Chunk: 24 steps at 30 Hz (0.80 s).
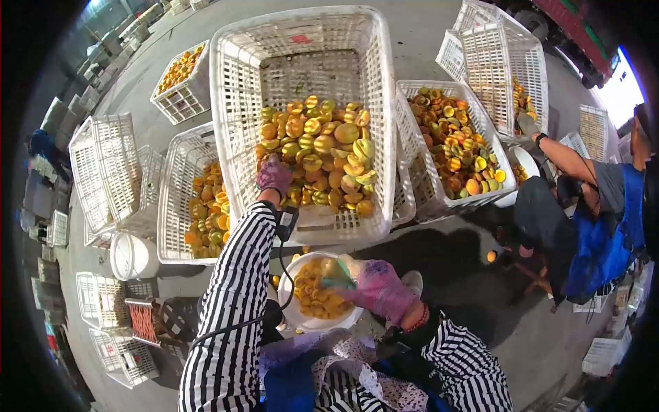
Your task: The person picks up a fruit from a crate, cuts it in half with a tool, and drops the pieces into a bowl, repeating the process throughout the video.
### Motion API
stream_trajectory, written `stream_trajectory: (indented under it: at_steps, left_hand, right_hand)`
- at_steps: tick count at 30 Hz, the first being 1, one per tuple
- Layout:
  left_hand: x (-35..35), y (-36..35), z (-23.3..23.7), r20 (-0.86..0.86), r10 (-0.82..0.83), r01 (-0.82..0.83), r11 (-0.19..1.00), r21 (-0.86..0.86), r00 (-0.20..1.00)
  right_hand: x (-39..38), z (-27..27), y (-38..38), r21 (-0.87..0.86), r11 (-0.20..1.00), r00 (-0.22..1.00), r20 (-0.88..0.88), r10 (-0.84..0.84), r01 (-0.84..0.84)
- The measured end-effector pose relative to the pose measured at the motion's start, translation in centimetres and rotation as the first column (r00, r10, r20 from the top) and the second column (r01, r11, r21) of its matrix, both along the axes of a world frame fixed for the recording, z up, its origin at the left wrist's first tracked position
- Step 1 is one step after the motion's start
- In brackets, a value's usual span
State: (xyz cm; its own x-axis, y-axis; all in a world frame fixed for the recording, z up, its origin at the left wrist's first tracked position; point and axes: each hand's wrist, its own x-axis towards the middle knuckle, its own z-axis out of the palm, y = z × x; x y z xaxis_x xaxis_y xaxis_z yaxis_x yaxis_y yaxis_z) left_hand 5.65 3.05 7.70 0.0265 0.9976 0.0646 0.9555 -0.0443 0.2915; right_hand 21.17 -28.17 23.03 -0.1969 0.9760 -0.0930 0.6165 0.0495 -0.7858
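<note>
My left hand (274, 176), in a purple glove, reaches into a large white plastic crate (237, 130). Its fingertips are at the left edge of a pile of yellow-green and orange fruit (322, 144), which look like peaches, many cut or striped. Whether those fingers grip a fruit is hidden. Over the right side of a white bucket (302, 321) is my right hand (377, 285) in a pink and purple glove. Motion smears its fingers and a green patch at their tips, so what they hold cannot be made out. Yellow-orange fruit pieces (312, 292) lie in the bucket.
Fruit-filled crates stand left (168, 237) and right (439, 199) of the large one. At right sits a co-worker in a blue apron (611, 233), one gloved hand (528, 125) at a tilted crate (491, 89). A white bucket (130, 257) and stacked crates (103, 172) stand left.
</note>
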Motion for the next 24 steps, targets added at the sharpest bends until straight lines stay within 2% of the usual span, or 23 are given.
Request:
stream_trajectory:
  at_steps: [1,3,5,6,7,8,10,11,12,13,14,15,16,17,19,20,21,23,24]
  left_hand:
    - [-0.2,1.0,-0.9,-0.007,-0.009,0.009,1.0,-0.001,1.0]
    - [-1.0,2.0,-1.0,0.165,0.005,0.02,0.989,-0.145,0.986]
    - [-1.6,0.7,0.1,0.108,-0.016,0.024,0.997,-0.079,0.994]
    - [-1.8,-1.1,2.9,0.588,-0.017,0.261,0.906,-0.333,0.809]
    - [-1.7,-3.1,5.4,0.889,0.16,0.566,0.72,-0.403,0.43]
    - [-1.3,-4.9,7.1,0.888,0.157,0.569,0.716,-0.404,0.432]
    - [-0.3,-9.1,10.2,0.937,0.339,0.72,0.629,-0.293,0.084]
    - [0.5,-11.8,12.7,0.93,0.367,0.672,0.682,-0.289,0.027]
    - [1.0,-13.7,13.9,0.937,0.347,0.685,0.693,-0.226,-0.042]
    - [1.3,-15.4,14.7,0.939,0.325,0.692,0.703,-0.161,-0.113]
    - [1.3,-17.1,15.5,0.957,-0.133,0.572,0.82,-0.039,0.256]
    - [2.0,-18.6,16.2,0.979,0.187,0.596,0.796,-0.101,-0.084]
    - [1.9,-19.4,16.8,0.981,0.188,0.579,0.806,-0.122,-0.055]
    - [1.8,-19.9,17.2,0.981,0.193,0.561,0.815,-0.145,-0.027]
    - [1.8,-20.2,18.0,0.986,0.167,0.575,0.809,-0.121,-0.028]
    - [1.7,-20.4,18.0,0.991,0.135,0.59,0.802,-0.095,-0.024]
    - [1.7,-20.5,17.9,0.99,0.139,0.589,0.802,-0.098,-0.026]
    - [1.7,-20.6,17.8,0.996,0.065,0.537,0.839,-0.09,0.066]
    - [1.8,-20.5,17.4,0.996,0.068,0.515,0.853,-0.091,0.062]
  right_hand:
    - [0.1,1.0,0.3,-0.051,0.999,1.0,-0.012,-0.017,0.016]
    - [0.2,1.3,0.7,-0.044,0.996,0.997,0.028,-0.073,0.074]
    - [0.2,1.4,1.2,-0.018,0.992,0.99,0.07,-0.125,0.126]
    - [0.2,0.9,1.2,0.106,0.976,0.98,0.046,-0.196,0.19]
    - [0.3,0.4,1.2,0.224,0.941,0.964,0.018,-0.265,0.255]
    - [0.3,0.0,1.3,0.257,0.925,0.949,0.07,-0.307,0.281]
    - [-0.1,0.4,1.6,0.287,0.903,0.942,0.009,-0.335,0.318]
    - [-0.2,0.6,1.6,0.321,0.881,0.935,-0.049,-0.351,0.348]
    - [-0.3,-0.6,1.7,0.358,0.88,0.937,0.035,-0.346,0.312]
    - [-0.6,-0.4,1.7,0.358,0.88,0.938,0.033,-0.344,0.31]
    - [-1.0,-0.1,1.8,0.347,0.88,0.931,0.047,-0.361,0.324]
    - [-1.3,0.0,2.0,0.338,0.879,0.924,0.063,-0.378,0.337]
    - [-1.5,-0.1,2.1,0.347,0.877,0.937,-0.01,-0.35,0.332]
    - [-1.7,-0.2,2.0,0.344,0.879,0.937,-0.006,-0.348,0.329]
    - [-2.0,-0.5,1.6,0.322,0.903,0.929,0.138,-0.343,0.285]
    - [-2.1,-0.6,1.4,0.318,0.905,0.929,0.142,-0.341,0.283]
    - [-2.1,-0.5,1.3,0.316,0.905,0.936,0.11,-0.334,0.285]
    - [-2.4,-0.5,1.4,0.312,0.906,0.943,0.077,-0.325,0.286]
    - [-2.5,-0.7,1.5,0.318,0.903,0.947,0.045,-0.318,0.288]
